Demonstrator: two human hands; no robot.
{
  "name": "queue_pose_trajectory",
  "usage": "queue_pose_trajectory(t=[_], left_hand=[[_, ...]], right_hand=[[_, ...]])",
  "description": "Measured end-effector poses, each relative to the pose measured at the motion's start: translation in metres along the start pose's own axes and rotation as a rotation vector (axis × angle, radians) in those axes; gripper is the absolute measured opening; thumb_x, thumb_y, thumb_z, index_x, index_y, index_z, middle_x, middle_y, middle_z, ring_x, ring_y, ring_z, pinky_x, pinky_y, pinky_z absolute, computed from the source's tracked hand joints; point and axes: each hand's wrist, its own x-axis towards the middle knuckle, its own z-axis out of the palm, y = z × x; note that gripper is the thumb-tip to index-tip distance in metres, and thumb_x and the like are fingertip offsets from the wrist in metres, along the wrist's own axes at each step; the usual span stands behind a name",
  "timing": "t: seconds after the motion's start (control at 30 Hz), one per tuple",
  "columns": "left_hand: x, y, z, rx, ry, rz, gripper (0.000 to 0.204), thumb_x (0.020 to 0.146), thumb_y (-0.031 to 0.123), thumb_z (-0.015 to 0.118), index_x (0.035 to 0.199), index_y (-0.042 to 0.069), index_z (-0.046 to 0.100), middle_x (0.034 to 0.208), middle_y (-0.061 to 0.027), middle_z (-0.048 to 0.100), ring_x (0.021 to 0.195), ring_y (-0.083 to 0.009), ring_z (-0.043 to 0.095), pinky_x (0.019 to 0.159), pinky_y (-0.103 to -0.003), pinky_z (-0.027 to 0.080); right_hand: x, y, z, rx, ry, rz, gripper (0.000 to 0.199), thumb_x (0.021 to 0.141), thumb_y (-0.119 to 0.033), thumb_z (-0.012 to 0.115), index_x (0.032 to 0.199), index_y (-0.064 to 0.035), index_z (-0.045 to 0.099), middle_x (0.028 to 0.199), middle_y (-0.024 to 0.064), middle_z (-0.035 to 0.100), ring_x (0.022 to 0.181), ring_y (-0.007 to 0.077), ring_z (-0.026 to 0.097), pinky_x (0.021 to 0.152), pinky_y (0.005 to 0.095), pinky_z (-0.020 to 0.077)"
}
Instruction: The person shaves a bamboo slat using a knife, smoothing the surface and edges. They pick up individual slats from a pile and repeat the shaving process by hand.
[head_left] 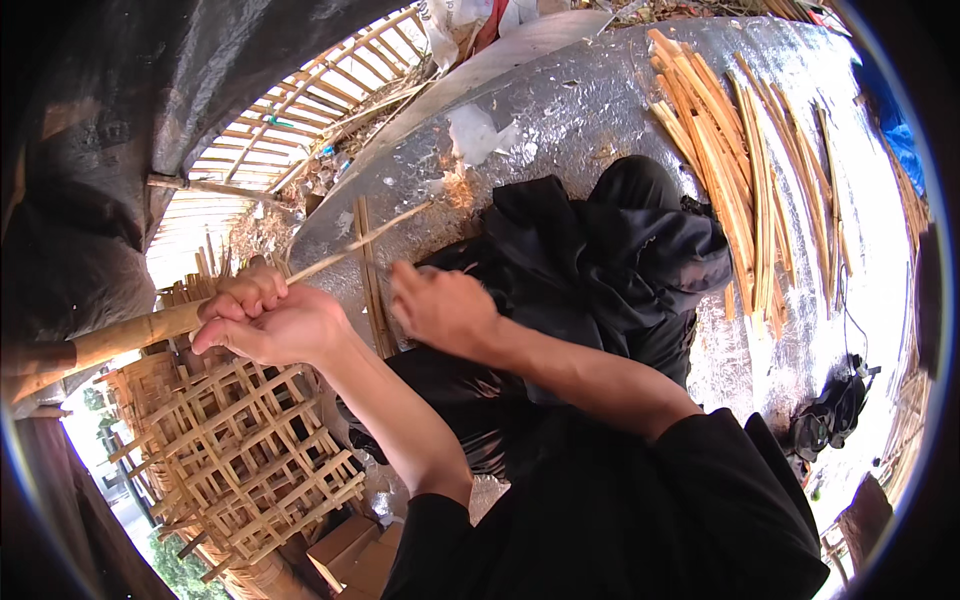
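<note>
My left hand (285, 325), palm up with its fingers curled in, grips a thin bamboo strip (345, 255). The strip's free part slants up and to the right, ending in a narrow tip. A thicker bamboo pole (140, 338) runs from the left edge up to this hand; whether the two touch, I cannot tell. Over my black-clad lap my right hand (448, 312) is curled closed and slightly blurred, near the strip but apart from it. Anything inside its fingers is hidden. More bamboo strips (372, 290) lie on the floor behind, between the hands.
Split bamboo strips (722, 160) lie in a bundle on the shiny floor sheet (590, 90) at the far right. An open-weave bamboo lattice (235, 450) stands at lower left, beside a cardboard box (365, 560). A slatted bamboo fence (300, 110) borders the upper left. Black gear (830, 415) lies at right.
</note>
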Motion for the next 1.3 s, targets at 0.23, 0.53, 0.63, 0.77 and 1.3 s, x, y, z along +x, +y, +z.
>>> queue_pose_trajectory(t=[0.23,0.53,0.63,0.77,1.3], left_hand=[[0.002,0.003,0.005,0.006,0.02,0.042,0.054,0.103,0.06,0.032,0.071,0.018,0.029,0.061,0.0057,0.023,0.05,-0.0083,0.018,0.047,-0.024,0.019],[0.007,0.004,0.0,0.046,0.158,-0.002,0.057,0.102,0.063,0.03,0.066,0.02,0.026,0.058,0.0074,0.021,0.05,-0.0079,0.017,0.048,-0.024,0.019],[0.012,-0.001,0.005,0.092,0.166,0.042,0.057,0.102,0.063,0.03,0.066,0.019,0.026,0.059,0.0063,0.023,0.05,-0.0079,0.017,0.049,-0.024,0.018],[0.016,-0.002,0.011,0.152,0.263,0.002,0.057,0.102,0.063,0.031,0.065,0.019,0.026,0.059,0.0059,0.023,0.05,-0.0077,0.017,0.049,-0.025,0.016],[0.009,-0.009,0.006,0.11,0.214,0.041,0.059,0.102,0.064,0.029,0.065,0.019,0.022,0.058,0.0068,0.019,0.049,-0.0071,0.015,0.046,-0.024,0.014]], right_hand=[[0.004,-0.017,-0.013,-0.073,-0.051,0.018,0.021,0.091,-0.022,0.057,0.1,-0.0059,0.047,0.067,0.0192,0.065,0.061,0.0412,0.066,0.053,0.0512,0.054],[0.005,0.046,0.012,-0.06,-0.101,0.127,0.024,0.095,-0.025,0.053,0.105,-0.0037,0.048,0.079,0.0247,0.068,0.066,0.0445,0.067,0.058,0.055,0.0552],[0.007,-0.002,0.011,0.068,-0.028,0.042,0.022,0.094,-0.024,0.053,0.1,-0.0043,0.046,0.076,0.0237,0.067,0.067,0.0455,0.067,0.059,0.0545,0.0554],[0.002,0.027,0.034,-0.019,-0.007,0.129,0.019,0.09,-0.018,0.059,0.099,-0.0059,0.046,0.073,0.0199,0.064,0.065,0.0435,0.065,0.058,0.0528,0.0541],[0.01,0.078,0.016,-0.14,-0.127,0.216,0.027,0.093,-0.025,0.055,0.108,-0.0036,0.048,0.07,0.0228,0.066,0.068,0.0465,0.066,0.062,0.0559,0.0553]])
